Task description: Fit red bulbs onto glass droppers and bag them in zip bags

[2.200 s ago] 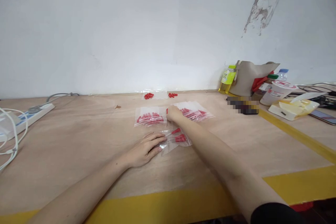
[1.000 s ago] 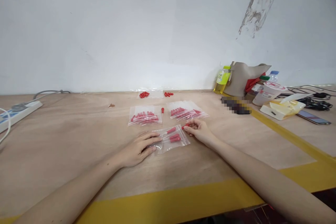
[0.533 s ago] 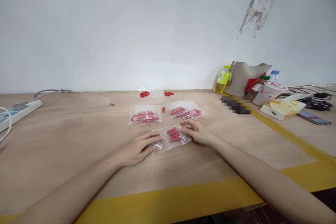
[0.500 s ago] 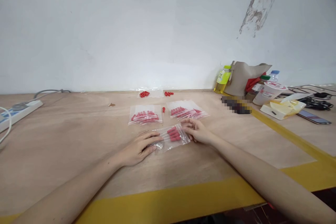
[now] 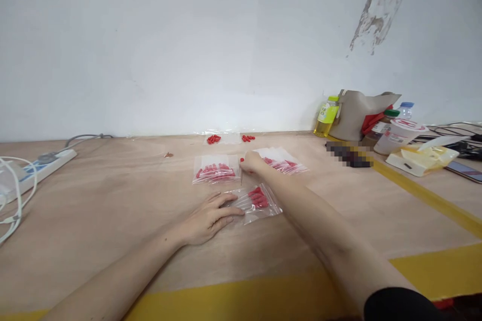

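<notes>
My left hand (image 5: 209,218) lies on the table with its fingers stretched out over the left end of a clear zip bag (image 5: 252,216). Inside that bag are several droppers with red rubber bulbs (image 5: 259,198), the bulbs pointing right. Beyond it, my right hand (image 5: 253,161) reaches forward and pinches the red bulb of a single loose dropper (image 5: 241,173), whose thin clear tube points toward me; the fingertips are partly hidden. On either side are a left stack of filled bags (image 5: 215,170) and a right stack of filled bags (image 5: 289,164), partly covered by my right hand.
Two small piles of red bulbs, a left pile (image 5: 214,139) and a right pile (image 5: 248,138), lie on clear plastic near the wall. A power strip (image 5: 45,168) with cables is at left. A yellow bottle (image 5: 326,118), a cup (image 5: 397,136) and a tissue pack (image 5: 422,158) stand at right.
My right hand has left the zip bag's right end and moved forward to the loose dropper, closing on its bulb. My left hand stays on the bag. The view has shifted slightly left.
</notes>
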Available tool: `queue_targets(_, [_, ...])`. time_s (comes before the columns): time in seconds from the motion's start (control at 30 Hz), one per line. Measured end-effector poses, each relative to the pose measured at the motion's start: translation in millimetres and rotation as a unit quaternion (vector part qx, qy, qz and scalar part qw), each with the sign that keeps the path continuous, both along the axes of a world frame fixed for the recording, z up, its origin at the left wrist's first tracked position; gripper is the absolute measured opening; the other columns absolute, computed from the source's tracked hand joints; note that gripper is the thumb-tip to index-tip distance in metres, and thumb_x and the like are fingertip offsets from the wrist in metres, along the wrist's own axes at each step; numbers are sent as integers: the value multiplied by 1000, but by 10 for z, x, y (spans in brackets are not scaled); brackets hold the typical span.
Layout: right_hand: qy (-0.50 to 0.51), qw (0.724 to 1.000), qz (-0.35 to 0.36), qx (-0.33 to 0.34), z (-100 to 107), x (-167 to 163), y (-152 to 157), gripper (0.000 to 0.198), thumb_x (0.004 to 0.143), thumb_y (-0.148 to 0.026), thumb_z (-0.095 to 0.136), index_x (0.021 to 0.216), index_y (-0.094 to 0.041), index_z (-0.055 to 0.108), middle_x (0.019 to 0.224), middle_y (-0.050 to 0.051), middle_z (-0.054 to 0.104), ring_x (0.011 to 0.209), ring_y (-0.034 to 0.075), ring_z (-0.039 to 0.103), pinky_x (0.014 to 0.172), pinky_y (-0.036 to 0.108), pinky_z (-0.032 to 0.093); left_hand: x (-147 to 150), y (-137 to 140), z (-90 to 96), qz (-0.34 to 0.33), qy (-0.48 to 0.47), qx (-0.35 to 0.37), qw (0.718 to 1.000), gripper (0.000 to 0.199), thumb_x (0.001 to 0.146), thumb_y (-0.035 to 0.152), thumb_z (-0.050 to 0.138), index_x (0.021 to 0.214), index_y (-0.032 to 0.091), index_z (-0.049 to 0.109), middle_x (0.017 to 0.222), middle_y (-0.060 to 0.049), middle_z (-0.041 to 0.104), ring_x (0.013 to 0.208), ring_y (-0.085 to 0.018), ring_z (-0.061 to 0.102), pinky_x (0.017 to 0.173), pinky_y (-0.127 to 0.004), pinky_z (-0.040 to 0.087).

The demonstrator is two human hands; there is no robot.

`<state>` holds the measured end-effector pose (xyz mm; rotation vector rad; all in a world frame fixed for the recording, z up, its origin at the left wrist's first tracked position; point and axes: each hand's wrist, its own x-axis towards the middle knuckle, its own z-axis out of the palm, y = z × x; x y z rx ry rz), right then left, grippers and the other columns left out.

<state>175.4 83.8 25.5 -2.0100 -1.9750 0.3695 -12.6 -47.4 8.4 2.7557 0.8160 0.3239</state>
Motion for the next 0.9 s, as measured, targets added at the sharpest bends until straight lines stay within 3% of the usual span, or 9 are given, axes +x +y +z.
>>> queue_targets(0.2, [88,996,-8,-9,-42,-94,156,6,62,-10,58,66,-8,62,68,17,64,65,25,62,55,30,47,0,-14,17,-1,16,2,1000,34,92,29,30,122,35,45,135,-1,32,124,-21,30,102,-39,28])
queue_targets(0.3, [153,988,-5,31,69,90,40,13,75,-19,50,71,-10,59,67,12,63,57,17,59,50,24,45,-5,-20,28,4,23,-4,1000,34,92,31,29,123,36,44,138,0,29,126,-21,27,102,-40,27])
queue_targets(0.4, [220,972,-6,86,135,454,-215,22,85,-27,36,94,-14,51,72,6,62,51,8,54,47,18,43,-8,-16,32,5,39,-10,999,35,92,35,31,125,38,41,140,0,26,128,-23,24,103,-43,26])
queue_targets(0.43, [250,962,-12,112,126,596,-323,24,85,-27,36,105,-15,43,74,3,61,51,7,53,46,17,43,-8,-13,32,5,43,-12,999,35,91,36,31,125,38,40,140,1,26,128,-23,24,103,-44,25])
queue_targets(0.47, [327,932,-24,151,102,735,-437,31,82,-27,42,110,-15,37,71,1,60,48,7,52,43,17,42,-7,-9,32,5,45,-12,999,35,91,36,32,126,39,40,140,1,26,128,-24,24,103,-44,24])
queue_targets(0.57, [456,868,-26,194,-37,1063,-764,48,73,-29,55,113,-20,31,58,-7,53,44,9,50,41,19,43,0,1,27,6,41,-10,999,35,91,36,32,126,38,40,140,1,26,128,-23,24,103,-43,23])
queue_targets(0.73, [560,812,-46,161,-285,1127,-1094,46,62,-38,65,96,-21,37,55,-9,52,45,9,52,45,21,47,9,-3,18,11,36,-7,999,35,91,36,33,125,38,42,140,1,27,128,-22,24,103,-42,24])
queue_targets(0.9, [633,767,-71,79,-378,948,-1239,35,66,-25,64,86,-22,35,60,-5,57,48,9,56,47,20,48,18,-19,7,25,26,2,999,35,90,37,34,124,36,44,139,0,29,127,-23,27,103,-43,25])
